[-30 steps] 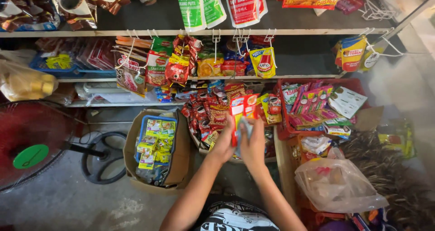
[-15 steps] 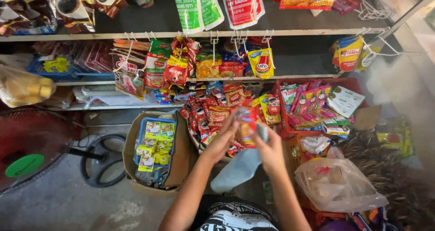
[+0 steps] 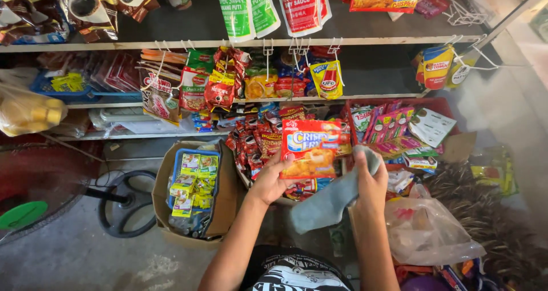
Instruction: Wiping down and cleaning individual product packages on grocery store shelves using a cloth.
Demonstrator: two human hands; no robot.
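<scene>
Red-and-yellow packet (image 3: 310, 148), grey-blue cloth (image 3: 334, 199), red tray (image 3: 439, 103).

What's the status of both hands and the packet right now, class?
Left hand holds red breading-mix packet upright. Right hand grips grey cloth beside it. Sachet bin behind; nothing blocking.

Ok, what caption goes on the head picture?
Left hand holds a red packet; right hand holds a grey cloth.

glossy plastic packet (image 3: 311, 148), matt grey cloth (image 3: 334, 197).
</scene>
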